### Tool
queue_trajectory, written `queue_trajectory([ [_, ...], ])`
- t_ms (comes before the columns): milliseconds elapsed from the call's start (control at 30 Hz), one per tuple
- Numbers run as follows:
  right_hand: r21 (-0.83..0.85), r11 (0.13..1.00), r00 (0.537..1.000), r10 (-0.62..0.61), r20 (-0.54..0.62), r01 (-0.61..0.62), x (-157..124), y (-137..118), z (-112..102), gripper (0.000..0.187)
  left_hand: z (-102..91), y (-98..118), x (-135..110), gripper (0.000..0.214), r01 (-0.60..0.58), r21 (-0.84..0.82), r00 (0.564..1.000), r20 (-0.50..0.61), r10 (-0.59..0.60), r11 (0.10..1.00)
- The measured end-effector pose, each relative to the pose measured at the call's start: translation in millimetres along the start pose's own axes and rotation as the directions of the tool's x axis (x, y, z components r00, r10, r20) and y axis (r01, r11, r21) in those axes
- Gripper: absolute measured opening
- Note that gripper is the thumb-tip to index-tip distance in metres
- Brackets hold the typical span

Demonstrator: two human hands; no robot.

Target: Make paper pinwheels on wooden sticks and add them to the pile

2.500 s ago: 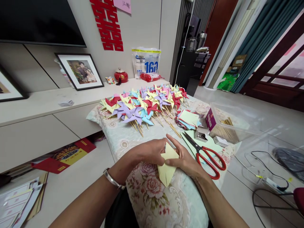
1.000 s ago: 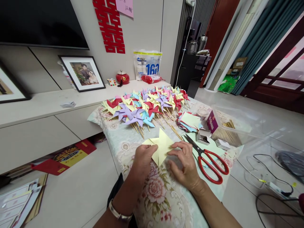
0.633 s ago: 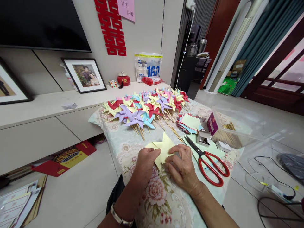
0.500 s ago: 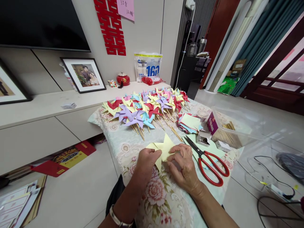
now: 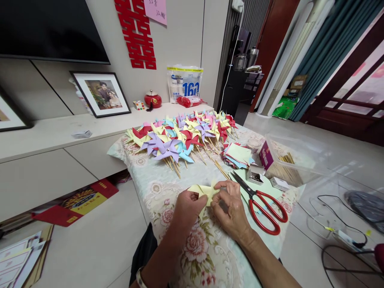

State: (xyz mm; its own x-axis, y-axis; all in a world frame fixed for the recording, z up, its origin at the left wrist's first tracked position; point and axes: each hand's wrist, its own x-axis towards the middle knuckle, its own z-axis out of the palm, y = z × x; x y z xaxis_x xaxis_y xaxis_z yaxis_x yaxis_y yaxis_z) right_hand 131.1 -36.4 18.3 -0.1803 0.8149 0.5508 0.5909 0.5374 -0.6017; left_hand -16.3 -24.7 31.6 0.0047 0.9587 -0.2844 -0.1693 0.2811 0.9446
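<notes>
A pale yellow paper pinwheel [image 5: 202,190], with no stick visible, is held between both hands over the flowered tablecloth. My left hand [image 5: 188,208] pinches it from the left, thumb on top near its middle. On the right side, my right hand [image 5: 229,210] grips a blade with bent fingers, which partly hide the paper. Red-handled scissors [image 5: 259,200] lie half open to the right of my right hand, over pale green paper sheets [image 5: 243,184]. Beyond the hands is a crowd of finished pinwheels [image 5: 168,148] on sticks, in purple, yellow, red and blue.
Right of the pinwheels sit a stack of cut paper squares [image 5: 238,154], an open small box [image 5: 256,175] of metal bits and a clear plastic bin [image 5: 303,172] with wooden sticks. Loose sticks [image 5: 220,169] lie near the scissors. A low cabinet [image 5: 51,140] runs along the wall.
The pinwheel's upright top blade has been bent down under my right fingers. Both hands stay on the paper, and the view has shifted slightly.
</notes>
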Motion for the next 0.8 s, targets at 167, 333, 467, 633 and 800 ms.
queue_trajectory([
  [167,0.013,0.999,0.999,0.030,0.021,-0.030,-0.3,1.8,1.3,0.013,-0.9,-2.9,1.9,0.010,-0.010,0.007,0.999,0.038,0.010,1.000],
  [333,0.015,0.999,0.999,0.043,0.028,-0.043,-0.4,2.9,3.1,0.013,-2.4,-11.1,7.7,0.010,-0.020,0.032,0.999,0.035,0.019,0.999],
  [467,0.024,0.999,0.999,0.044,0.031,-0.045,-0.4,3.9,3.4,0.013,-2.9,-14.9,10.4,0.011,-0.018,0.054,0.999,0.030,0.017,0.998],
  [633,0.027,0.998,0.998,0.048,0.031,-0.049,-0.6,4.6,3.9,0.013,-2.7,-17.6,10.6,0.013,-0.026,0.100,1.000,0.005,0.025,0.995],
  [800,0.030,0.999,0.999,0.043,0.033,-0.044,-0.9,3.4,2.3,0.011,-1.2,-13.8,8.2,0.015,-0.028,0.134,1.000,-0.010,0.030,0.991],
])
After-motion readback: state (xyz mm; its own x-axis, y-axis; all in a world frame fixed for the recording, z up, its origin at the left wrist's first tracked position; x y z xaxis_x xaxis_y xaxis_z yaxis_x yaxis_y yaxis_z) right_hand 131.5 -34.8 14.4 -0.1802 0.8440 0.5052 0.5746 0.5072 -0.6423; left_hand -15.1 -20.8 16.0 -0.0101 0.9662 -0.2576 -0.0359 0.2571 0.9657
